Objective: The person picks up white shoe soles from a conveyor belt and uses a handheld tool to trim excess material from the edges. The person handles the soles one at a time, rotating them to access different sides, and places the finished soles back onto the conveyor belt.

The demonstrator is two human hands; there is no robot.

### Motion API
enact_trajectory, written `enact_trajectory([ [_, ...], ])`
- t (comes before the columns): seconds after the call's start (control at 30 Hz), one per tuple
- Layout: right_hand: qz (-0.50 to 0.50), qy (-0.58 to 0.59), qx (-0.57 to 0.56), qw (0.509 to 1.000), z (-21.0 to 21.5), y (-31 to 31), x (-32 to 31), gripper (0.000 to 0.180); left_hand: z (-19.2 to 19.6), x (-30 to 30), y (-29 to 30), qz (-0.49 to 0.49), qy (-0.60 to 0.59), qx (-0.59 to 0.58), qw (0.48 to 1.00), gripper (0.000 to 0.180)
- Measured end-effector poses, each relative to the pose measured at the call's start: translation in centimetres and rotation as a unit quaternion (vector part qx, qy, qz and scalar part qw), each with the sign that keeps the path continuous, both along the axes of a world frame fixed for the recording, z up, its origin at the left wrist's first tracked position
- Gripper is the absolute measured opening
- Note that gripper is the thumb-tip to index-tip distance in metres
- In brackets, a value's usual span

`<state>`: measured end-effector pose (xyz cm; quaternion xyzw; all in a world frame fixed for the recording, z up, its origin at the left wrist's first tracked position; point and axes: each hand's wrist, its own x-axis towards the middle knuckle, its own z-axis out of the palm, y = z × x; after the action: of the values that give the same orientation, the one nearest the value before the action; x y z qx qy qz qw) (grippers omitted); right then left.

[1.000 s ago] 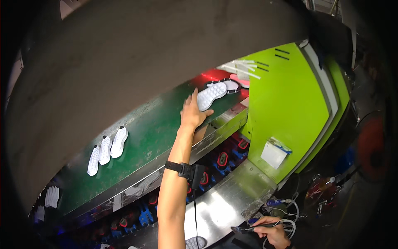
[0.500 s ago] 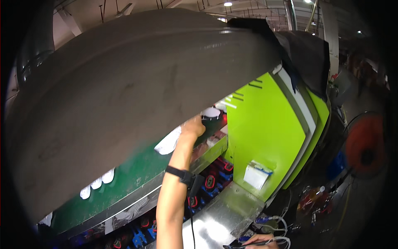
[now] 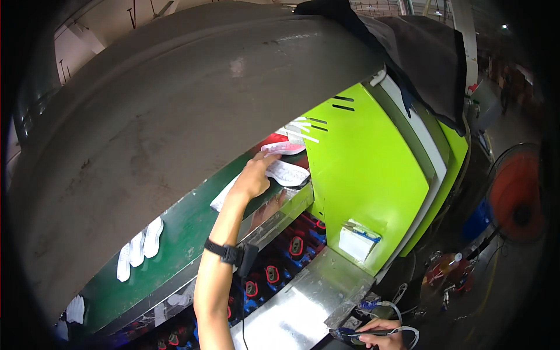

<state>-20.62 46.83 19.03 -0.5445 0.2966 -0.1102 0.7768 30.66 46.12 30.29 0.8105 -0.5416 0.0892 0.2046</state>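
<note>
My left hand [image 3: 254,177] reaches over a green conveyor belt [image 3: 181,216] under a dark hood, its fingers stretched out among white shoe soles. One sole [image 3: 287,173] lies just right of the fingers; another sole, pinkish inside [image 3: 284,148], is beyond the fingertips. A white piece [image 3: 223,195] shows beside my wrist, partly covered by the hand. At the lower right my right hand [image 3: 382,335] is closed round a dark pen-like tool [image 3: 367,332] with a bluish tip, and a pale tube curves by it. The tool's exact kind is unclear.
Several more white soles [image 3: 137,248] lie farther left on the belt. The large dark hood [image 3: 163,128] overhangs it. A lime-green panel [image 3: 373,169] with a small white box [image 3: 357,242] stands right. Below are a metal plate [image 3: 297,297] and red-rimmed dark parts [image 3: 272,274].
The view has shifted. My left hand's fingers have stretched out, and the soles around them show more fully. My right hand, with the pen-like tool, has come further into view.
</note>
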Motion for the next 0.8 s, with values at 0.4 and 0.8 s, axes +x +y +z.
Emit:
enact_trajectory([
  [0.4,-0.026,0.003,-0.001,1.0,2.0,1.7,0.2,0.011,-1.3,-3.8,-1.3,0.218,0.155,-0.165,0.949,0.078],
  [0.8,-0.064,-0.115,-0.03,0.991,-0.6,4.1,-0.2,0.013,0.1,-0.5,33.3,0.57,0.079,0.178,0.798,0.065],
])
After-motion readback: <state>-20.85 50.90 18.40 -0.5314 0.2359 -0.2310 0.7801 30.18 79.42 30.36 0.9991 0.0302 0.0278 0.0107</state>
